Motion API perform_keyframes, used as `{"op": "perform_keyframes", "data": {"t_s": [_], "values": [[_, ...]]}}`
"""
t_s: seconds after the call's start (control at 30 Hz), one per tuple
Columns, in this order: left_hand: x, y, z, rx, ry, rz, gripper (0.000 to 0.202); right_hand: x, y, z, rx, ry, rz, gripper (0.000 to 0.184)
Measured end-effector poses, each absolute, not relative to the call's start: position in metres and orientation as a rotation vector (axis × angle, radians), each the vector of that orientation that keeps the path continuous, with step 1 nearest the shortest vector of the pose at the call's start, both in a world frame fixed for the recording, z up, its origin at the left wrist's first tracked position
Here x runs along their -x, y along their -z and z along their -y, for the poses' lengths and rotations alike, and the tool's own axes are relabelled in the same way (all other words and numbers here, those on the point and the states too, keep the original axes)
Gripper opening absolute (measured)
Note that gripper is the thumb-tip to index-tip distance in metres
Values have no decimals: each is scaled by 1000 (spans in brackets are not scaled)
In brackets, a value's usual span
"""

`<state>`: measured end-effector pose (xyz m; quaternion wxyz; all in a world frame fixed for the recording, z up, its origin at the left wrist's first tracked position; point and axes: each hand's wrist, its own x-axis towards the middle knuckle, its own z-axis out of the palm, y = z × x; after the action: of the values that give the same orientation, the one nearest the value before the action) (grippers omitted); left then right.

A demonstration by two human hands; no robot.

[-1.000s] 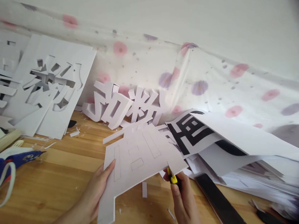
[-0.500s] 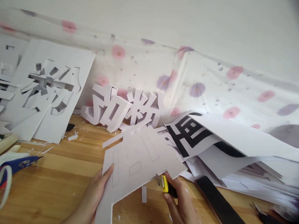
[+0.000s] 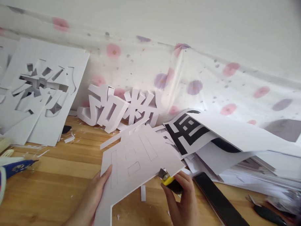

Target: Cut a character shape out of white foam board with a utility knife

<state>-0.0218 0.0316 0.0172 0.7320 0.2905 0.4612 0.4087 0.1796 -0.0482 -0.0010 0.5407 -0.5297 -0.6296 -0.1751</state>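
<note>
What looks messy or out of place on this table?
White scraps litter the table under the foam board in the left hand. At the right, printed sheets lie in a crumpled, sliding heap. Cut-out letters lean crookedly against the wall.

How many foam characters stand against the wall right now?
2: left character and right character, side by side behind the held board; others may be hidden under papers.

foam board (image 3: pixel 136 158) left of paper stack (image 3: pixel 238 152), ruler (image 3: pixel 221 204) before it

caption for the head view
Left hand holds white foam board; right hand grips yellow knife at its edge.
</note>
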Motion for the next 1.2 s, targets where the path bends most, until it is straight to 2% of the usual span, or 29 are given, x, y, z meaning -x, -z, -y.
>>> {"op": "perform_keyframes", "data": {"t_s": [0.57, 0.7, 0.93, 1.2], "values": [[20, -11, -31, -582, -880, -1000, 49, -182, 8, 51, 1284, 367, 1410, 38], [21, -8, -31, -559, -839, -958, 50, -182, 12, 54, 1268, 207, 1474, 31], [21, -14, -31, -580, -877, -974, 46, -191, 24, 56, 1303, 118, 1495, 28], [21, -14, -33, -591, -861, -996, 41, -196, 12, 53, 1445, 110, 1569, 25]]}}
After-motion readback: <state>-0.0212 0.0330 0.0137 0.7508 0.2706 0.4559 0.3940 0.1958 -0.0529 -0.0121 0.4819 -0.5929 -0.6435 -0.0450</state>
